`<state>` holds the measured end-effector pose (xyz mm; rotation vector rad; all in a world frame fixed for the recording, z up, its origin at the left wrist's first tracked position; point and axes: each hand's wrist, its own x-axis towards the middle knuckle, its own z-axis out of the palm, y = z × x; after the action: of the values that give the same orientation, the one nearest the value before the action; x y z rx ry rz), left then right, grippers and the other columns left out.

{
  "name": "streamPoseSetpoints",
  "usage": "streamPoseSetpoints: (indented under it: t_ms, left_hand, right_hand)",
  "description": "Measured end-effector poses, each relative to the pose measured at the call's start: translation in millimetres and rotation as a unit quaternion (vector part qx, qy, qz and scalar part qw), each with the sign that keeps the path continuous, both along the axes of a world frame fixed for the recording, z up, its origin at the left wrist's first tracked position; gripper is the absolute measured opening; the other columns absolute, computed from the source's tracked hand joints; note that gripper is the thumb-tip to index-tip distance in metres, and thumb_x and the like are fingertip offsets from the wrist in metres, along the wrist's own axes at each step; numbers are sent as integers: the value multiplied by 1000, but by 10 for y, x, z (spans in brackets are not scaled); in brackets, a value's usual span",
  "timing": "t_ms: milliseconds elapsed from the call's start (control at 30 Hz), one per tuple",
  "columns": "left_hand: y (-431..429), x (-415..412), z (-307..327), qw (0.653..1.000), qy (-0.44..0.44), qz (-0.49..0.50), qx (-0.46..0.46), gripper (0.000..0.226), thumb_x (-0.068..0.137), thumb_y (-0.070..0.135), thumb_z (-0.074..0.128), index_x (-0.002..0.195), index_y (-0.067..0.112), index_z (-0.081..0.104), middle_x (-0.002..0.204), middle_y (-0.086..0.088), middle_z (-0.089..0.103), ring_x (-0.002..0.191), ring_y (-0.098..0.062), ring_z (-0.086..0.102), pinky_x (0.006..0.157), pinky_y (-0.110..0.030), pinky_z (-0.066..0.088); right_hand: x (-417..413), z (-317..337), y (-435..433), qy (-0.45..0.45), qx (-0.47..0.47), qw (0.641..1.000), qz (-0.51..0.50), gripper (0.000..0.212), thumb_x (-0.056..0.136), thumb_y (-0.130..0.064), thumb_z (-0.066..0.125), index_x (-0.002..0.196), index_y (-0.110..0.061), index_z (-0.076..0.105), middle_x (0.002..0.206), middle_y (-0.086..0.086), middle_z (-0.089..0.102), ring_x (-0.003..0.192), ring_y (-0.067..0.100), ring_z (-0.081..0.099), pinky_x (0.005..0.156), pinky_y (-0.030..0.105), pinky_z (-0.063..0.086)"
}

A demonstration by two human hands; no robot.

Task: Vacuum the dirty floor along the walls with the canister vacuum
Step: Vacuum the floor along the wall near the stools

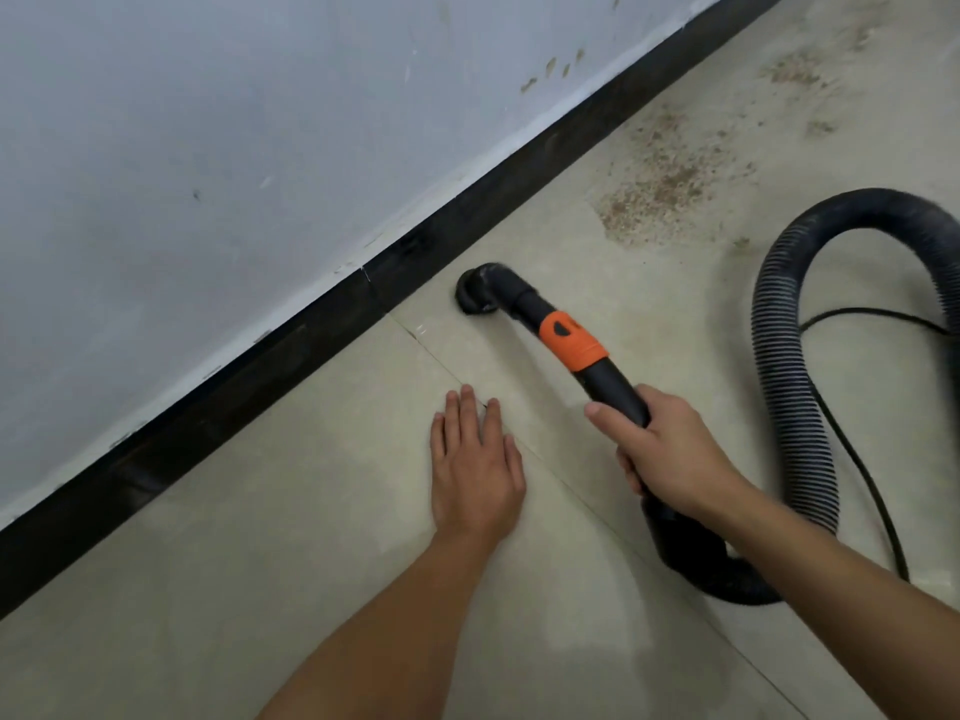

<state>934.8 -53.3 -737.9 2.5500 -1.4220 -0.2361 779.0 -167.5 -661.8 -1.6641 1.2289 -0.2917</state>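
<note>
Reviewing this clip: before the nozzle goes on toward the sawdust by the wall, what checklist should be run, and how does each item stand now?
1. Grip: right hand wraps the wand below the orange collar: ok.
2. Nozzle down on the floor beside the skirting: ok.
3. Left hand flat on the floor, behind the nozzle, off the path: ok.
4. Sawdust patch ahead not yet cleared: not ok.
5. Hose loops with no visible kink: ok.
6. Suction on: cannot tell.
</note>
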Motion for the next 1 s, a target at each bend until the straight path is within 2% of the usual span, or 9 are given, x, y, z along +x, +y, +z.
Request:
streamPoseSetpoints:
  t_ms: [200, 300, 367, 467, 567, 733, 800, 900, 1000]
  left_hand:
    - [164, 29, 7, 997, 36, -32, -58, 40, 91, 9, 51, 130, 1, 55, 147, -22, 41, 140, -34, 33, 119, -43, 19]
    - [472, 92, 104, 996, 32, -70, 43, 50, 97, 20, 38, 146, 11, 35, 159, -14, 17, 148, -25, 11, 121, -37, 7]
    - [800, 11, 281, 986, 72, -67, 135, 48, 97, 22, 38, 145, 13, 35, 160, -12, 14, 148, -25, 10, 119, -38, 14]
    - [1370, -176, 727, 943, 195, -25, 268, 36, 98, 25, 40, 129, 10, 47, 141, -16, 41, 132, -31, 40, 102, -38, 38]
    - [1962, -293, 1239, 895, 301, -21, 328, 39, 99, 33, 41, 131, 11, 48, 132, -13, 53, 119, -30, 50, 93, -33, 41]
    - [2619, -433, 2285, 885, 387, 155, 208, 37, 101, 38, 41, 89, 10, 62, 91, -8, 66, 91, -29, 61, 82, -36, 48]
    - [2580, -516, 2772, 814, 482, 302, 119, 48, 102, 45, 35, 83, 10, 61, 87, -15, 68, 84, -30, 63, 77, -36, 48]
    - [2442, -696, 3531, 653, 591, 470, 51, 59, 99, 58, 23, 97, 11, 59, 90, -16, 69, 81, -27, 63, 80, -37, 45]
    - [2249, -824, 4322, 575, 635, 515, -26, 58, 99, 58, 24, 111, 11, 56, 91, -11, 68, 89, -25, 64, 94, -43, 43]
  right_hand:
    - [-503, 157, 94, 16, -10, 999, -45, 36, 88, -45, 68, 83, -11, 57, 49, 5, 57, 38, 23, 52, 41, 32, 44]
    - [-661, 200, 415, 51, -13, 998, -43, 31, 85, -43, 71, 83, -16, 58, 49, 4, 56, 39, 21, 53, 42, 32, 44]
    - [-761, 245, 778, 85, 28, 996, -29, 26, 82, -36, 75, 80, -16, 58, 47, 3, 55, 38, 20, 52, 42, 32, 44]
    - [-910, 510, 1295, 134, 121, 984, -13, 25, 79, -19, 76, 73, -8, 55, 45, 4, 52, 37, 22, 47, 43, 33, 43]
    - [-1019, 969, 1653, 191, 157, 969, 11, 24, 77, -15, 76, 69, -8, 54, 47, 6, 53, 38, 21, 47, 43, 33, 43]
    - [-977, 1994, 2261, 284, 76, 937, 190, 18, 68, -29, 70, 77, -20, 57, 65, 0, 63, 55, 16, 61, 51, 33, 48]
    - [-924, 2469, 2443, 264, 65, 940, 208, 19, 67, -28, 68, 78, -23, 54, 68, -3, 60, 61, 18, 60, 51, 32, 43]
    - [-908, 3159, 2681, 230, 75, 949, 203, 23, 70, -24, 68, 76, -28, 45, 65, -6, 54, 60, 17, 54, 47, 24, 30]
    - [-911, 3797, 2850, 224, 95, 955, 169, 22, 75, -23, 67, 81, -26, 46, 68, -8, 51, 65, 18, 53, 51, 24, 33]
